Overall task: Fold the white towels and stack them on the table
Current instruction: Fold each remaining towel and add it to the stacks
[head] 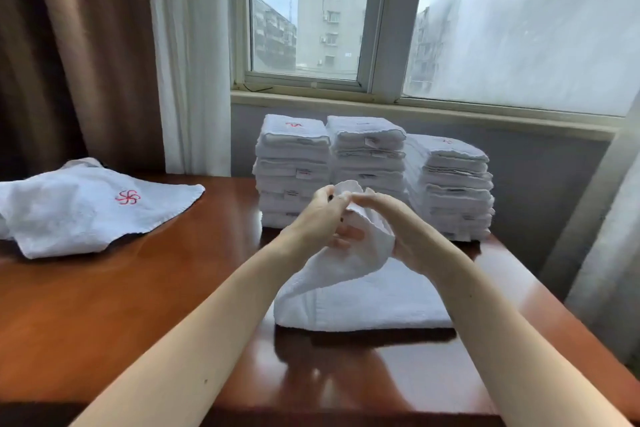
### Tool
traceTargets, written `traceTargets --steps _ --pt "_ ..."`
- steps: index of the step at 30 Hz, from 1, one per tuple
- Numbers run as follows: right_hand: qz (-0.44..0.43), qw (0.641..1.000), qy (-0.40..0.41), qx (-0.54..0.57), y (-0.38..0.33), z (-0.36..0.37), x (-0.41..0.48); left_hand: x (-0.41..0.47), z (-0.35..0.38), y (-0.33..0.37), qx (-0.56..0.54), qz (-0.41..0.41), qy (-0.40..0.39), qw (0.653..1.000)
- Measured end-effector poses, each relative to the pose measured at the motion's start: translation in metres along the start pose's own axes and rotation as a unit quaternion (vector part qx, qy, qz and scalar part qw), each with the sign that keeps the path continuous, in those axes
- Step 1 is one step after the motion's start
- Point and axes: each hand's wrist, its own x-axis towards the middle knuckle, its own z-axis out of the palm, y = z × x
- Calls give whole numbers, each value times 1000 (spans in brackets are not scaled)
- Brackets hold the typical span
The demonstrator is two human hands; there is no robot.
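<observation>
Fingers (365,199) of left hand (317,222) and right hand (403,232), forearms converging, pinch the white terry towel (363,298); its lower half rests on the glossy brown worktop (156,288) below.

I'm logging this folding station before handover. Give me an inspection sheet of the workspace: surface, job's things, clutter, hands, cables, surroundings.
surface: glossy brown table.
job's things: folded white towels in a left stack, middle stack and right stack at the back; held towel partly raised, lower part lying on the table; loose towel with a red emblem, unfolded at far left.
clutter: nothing seen.
hands: left hand and right hand both grip the held towel's raised edge, close together.
cables: thin dark strand, perhaps a wire, at the foot of the window.
surroundings: buildings beyond the window; brown curtain and white curtain at left.
</observation>
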Motion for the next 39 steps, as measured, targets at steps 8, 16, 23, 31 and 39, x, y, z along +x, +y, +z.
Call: traceTargets --steps 8,16,23,31,39 --pt "72 984 124 -106 35 -67 -34 31 64 -32 -79 -62 -115 988" --pt "123 942 239 -203 79 -94 -30 25 73 -54 97 41 -11 994" --pt "121 820 219 -515 91 -81 -25 5 62 -91 633 49 12 773" --pt "13 779 82 -622 101 -76 -3 5 64 -102 638 46 11 769" --pt "97 857 118 -492 117 -84 -6 5 50 -107 606 101 -2 789"
